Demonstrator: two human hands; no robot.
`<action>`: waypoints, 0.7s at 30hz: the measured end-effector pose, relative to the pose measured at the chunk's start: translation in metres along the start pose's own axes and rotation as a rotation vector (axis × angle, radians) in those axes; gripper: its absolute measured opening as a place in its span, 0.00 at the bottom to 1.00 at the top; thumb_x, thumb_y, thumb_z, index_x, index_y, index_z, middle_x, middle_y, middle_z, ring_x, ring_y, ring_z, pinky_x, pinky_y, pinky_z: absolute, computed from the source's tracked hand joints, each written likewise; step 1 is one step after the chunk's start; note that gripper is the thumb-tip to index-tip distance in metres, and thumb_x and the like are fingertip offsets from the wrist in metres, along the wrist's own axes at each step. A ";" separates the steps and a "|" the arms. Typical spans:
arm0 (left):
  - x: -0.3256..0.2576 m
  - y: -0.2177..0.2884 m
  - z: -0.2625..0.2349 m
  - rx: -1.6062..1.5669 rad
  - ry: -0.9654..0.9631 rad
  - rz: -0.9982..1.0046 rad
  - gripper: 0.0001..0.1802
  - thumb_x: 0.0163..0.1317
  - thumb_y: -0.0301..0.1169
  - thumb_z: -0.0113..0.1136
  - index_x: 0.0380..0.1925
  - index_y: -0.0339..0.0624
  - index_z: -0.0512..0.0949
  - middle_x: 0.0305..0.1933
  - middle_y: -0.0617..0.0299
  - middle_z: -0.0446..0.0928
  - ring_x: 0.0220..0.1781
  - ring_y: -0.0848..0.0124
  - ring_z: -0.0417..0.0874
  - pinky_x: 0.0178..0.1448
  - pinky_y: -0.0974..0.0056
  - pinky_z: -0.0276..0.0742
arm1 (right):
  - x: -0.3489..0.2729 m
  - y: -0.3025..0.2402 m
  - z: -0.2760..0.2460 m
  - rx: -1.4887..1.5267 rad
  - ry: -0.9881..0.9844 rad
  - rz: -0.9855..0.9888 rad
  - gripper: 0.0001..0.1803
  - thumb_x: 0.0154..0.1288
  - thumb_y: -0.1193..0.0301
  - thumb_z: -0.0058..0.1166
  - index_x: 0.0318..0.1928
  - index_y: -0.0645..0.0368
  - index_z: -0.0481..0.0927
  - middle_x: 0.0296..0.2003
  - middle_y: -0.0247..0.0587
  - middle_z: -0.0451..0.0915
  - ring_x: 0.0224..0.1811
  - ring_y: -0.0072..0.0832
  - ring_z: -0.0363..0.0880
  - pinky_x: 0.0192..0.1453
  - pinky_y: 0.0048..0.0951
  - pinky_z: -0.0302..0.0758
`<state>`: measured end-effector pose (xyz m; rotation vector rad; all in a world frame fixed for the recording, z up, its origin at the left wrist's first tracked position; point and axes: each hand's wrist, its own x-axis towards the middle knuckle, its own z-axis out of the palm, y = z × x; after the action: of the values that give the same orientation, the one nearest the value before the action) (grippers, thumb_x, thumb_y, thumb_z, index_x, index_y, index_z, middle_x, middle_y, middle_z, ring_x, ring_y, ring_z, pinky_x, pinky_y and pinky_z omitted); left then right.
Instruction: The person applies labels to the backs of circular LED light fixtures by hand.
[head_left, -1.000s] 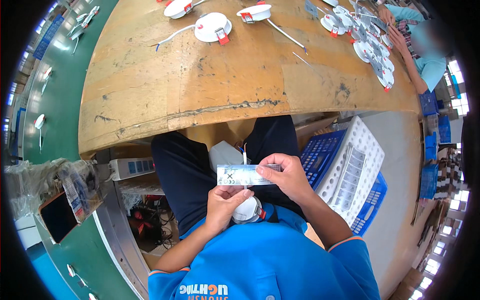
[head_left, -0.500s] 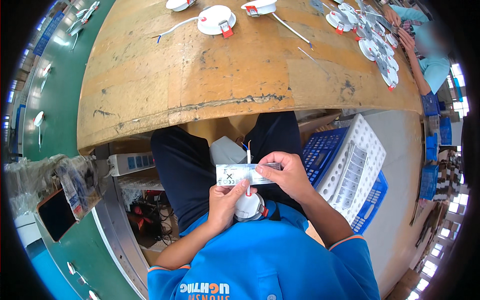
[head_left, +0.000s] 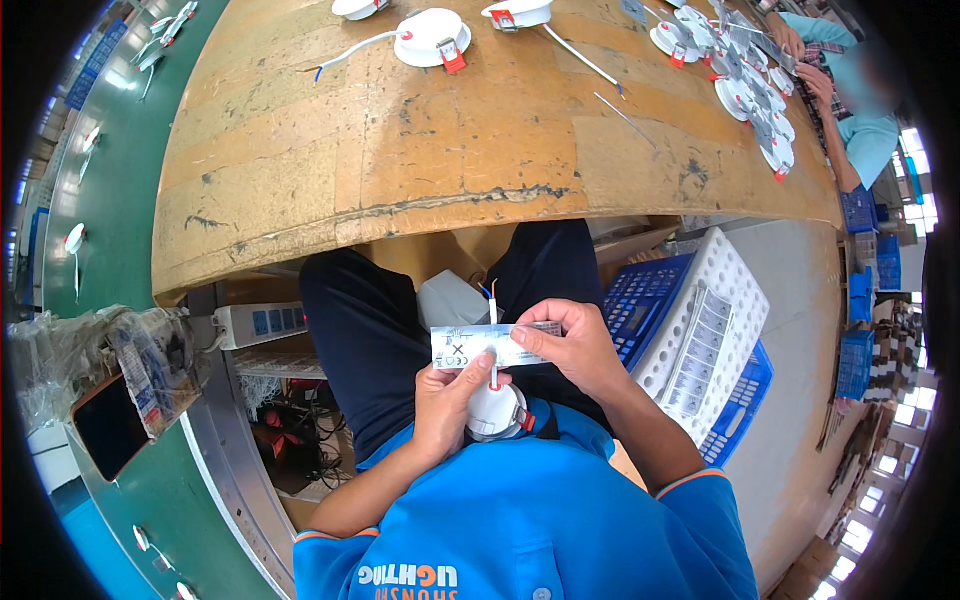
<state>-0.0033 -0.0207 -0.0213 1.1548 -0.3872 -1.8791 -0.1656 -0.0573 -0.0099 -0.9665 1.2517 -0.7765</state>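
Note:
Over my lap, my left hand [head_left: 447, 402] holds a small round white lamp fitting [head_left: 497, 412] with a short wire [head_left: 493, 296] sticking up from it. A white rectangular label strip [head_left: 478, 347] is pinched at its right end by my right hand [head_left: 577, 347], with my left thumb against its lower edge. The strip lies flat across the top of the fitting. My dark trousers and blue shirt fill the space below.
A worn wooden workbench [head_left: 400, 160] stretches ahead, carrying white lamp fittings [head_left: 430, 35] and a pile of them [head_left: 750, 85] at the far right, where another person's hands work. A white crate [head_left: 700, 330] on blue crates stands at my right. A power strip [head_left: 260, 322] is under the bench.
The label strip and both hands have stayed over my lap; the view has shifted slightly, otherwise nothing visibly differs.

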 end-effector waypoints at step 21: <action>0.002 -0.002 0.000 0.013 -0.007 0.026 0.10 0.56 0.29 0.56 0.36 0.35 0.75 0.29 0.57 0.78 0.28 0.74 0.79 0.34 0.70 0.75 | 0.001 -0.003 0.000 0.013 -0.010 -0.020 0.09 0.52 0.71 0.58 0.30 0.65 0.78 0.24 0.34 0.77 0.26 0.13 0.72 0.30 0.16 0.69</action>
<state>-0.0045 -0.0216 -0.0237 1.1470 -0.4163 -1.8609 -0.1653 -0.0589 -0.0078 -0.9731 1.2288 -0.7938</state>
